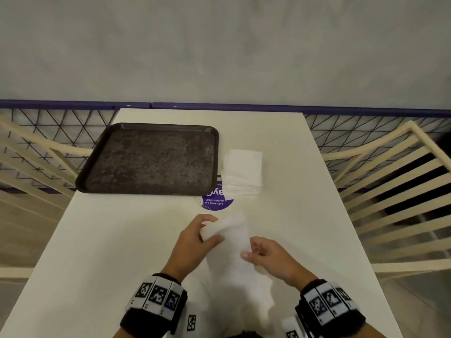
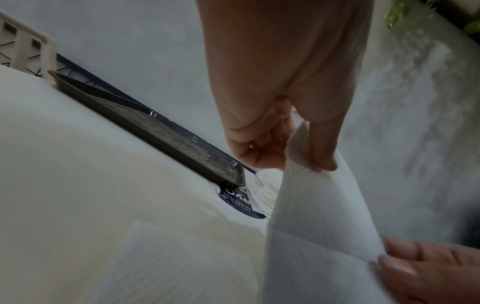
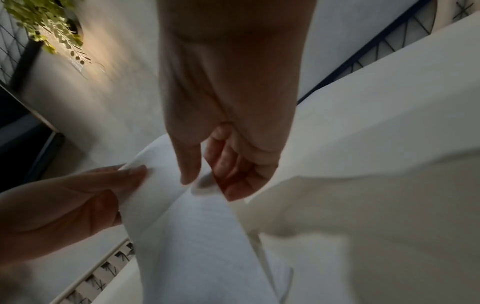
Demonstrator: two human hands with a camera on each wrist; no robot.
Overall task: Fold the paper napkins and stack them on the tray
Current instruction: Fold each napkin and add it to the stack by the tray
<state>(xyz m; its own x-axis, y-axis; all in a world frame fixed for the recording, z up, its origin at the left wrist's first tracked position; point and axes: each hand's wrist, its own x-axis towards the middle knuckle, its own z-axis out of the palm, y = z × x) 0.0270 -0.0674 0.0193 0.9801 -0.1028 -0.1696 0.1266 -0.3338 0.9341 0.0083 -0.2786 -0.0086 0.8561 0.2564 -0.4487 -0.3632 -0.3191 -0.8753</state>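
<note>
Head view downward; both wrist views close, sharing napkin (image 2: 319, 216).

— What's the room like from your end?

— I see a white table (image 1: 280, 132) against a grey wall (image 1: 219, 45), cream slatted chairs (image 1: 390, 186) either side, black lattice railing (image 1: 61, 123), and a leafy plant (image 3: 49, 22).

A white paper napkin (image 1: 234, 242), unfolded and long, is held up off the white table, near the front, its far end curling over. A stack of white napkins (image 1: 244, 172) lies farther back, just right of the dark rectangular tray (image 1: 148, 159), which lies flat at far left.
</note>
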